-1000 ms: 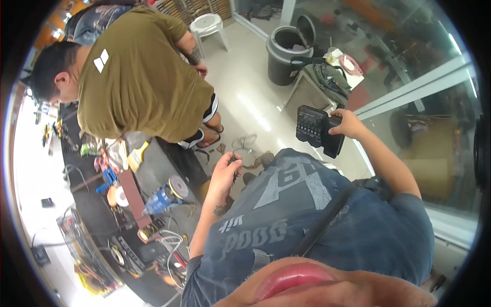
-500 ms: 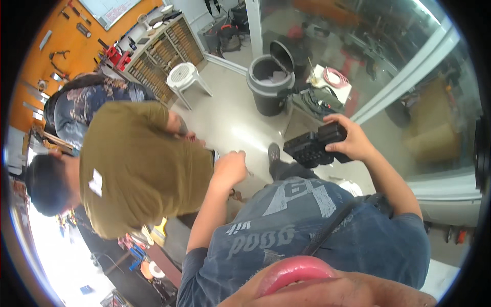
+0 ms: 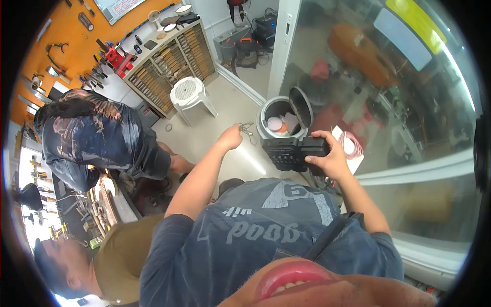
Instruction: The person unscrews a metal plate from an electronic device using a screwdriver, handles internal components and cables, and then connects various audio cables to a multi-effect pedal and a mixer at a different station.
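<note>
My left hand (image 3: 231,138) is closed in front of my chest. A small tangle of thin wire or cord (image 3: 248,131) sticks out beyond its fingers; its held end is hidden. Thumb and fingers of my right hand (image 3: 330,159) grip a black boxy device (image 3: 286,153) by its right end. Rows of small buttons or knobs show on the device, which looks like a camera or recorder. Just beyond it stands a grey bin (image 3: 263,116) with its lid (image 3: 300,105) raised and pale scraps inside.
A white plastic stool (image 3: 188,91) stands before a many-drawered cabinet (image 3: 169,64). One person in dark clothes (image 3: 97,138) bends over the workbench at left; another in an olive shirt (image 3: 128,250) is close at lower left. A glass partition (image 3: 368,61) runs along the right.
The stool and bin appear nearer. The olive-shirted person has shifted to the lower left of the view. Wire now shows at my left hand, and the black device sits farther left.
</note>
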A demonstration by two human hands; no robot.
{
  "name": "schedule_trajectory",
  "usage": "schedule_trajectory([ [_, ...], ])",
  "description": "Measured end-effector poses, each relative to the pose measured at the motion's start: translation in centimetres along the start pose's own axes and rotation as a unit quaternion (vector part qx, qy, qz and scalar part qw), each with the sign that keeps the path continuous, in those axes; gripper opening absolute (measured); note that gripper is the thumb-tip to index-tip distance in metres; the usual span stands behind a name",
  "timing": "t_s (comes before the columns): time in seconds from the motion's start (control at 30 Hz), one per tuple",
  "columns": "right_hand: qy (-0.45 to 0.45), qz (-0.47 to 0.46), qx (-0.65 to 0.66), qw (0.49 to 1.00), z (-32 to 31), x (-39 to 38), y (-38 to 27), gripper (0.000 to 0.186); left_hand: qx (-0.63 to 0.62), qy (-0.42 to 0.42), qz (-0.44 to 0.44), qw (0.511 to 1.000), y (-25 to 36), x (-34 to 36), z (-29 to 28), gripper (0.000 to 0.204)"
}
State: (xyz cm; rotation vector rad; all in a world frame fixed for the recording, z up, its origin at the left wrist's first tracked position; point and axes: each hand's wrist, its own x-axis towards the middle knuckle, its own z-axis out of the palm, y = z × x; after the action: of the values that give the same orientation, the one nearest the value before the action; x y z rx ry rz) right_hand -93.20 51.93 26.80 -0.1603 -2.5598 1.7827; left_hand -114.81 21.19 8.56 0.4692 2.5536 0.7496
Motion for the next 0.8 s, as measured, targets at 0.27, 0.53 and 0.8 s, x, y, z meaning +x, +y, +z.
schedule_trajectory([
  [0.27,0.098,0.063,0.138,0.984,3.8,13.0,6.2,0.065,-0.123,-0.098,0.099,0.983,-7.0,11.2,-3.8,0.031],
  [0.53,0.106,0.086,0.209,0.968,10.7,34.9,5.9,0.068,-0.308,-0.277,-0.037,0.909,-11.0,23.1,-17.0,0.041],
  [0.8,0.073,0.07,0.322,0.941,12.3,53.7,-0.1,0.07,-0.519,-0.333,0.063,0.785,-10.5,37.1,-29.4,0.078],
])
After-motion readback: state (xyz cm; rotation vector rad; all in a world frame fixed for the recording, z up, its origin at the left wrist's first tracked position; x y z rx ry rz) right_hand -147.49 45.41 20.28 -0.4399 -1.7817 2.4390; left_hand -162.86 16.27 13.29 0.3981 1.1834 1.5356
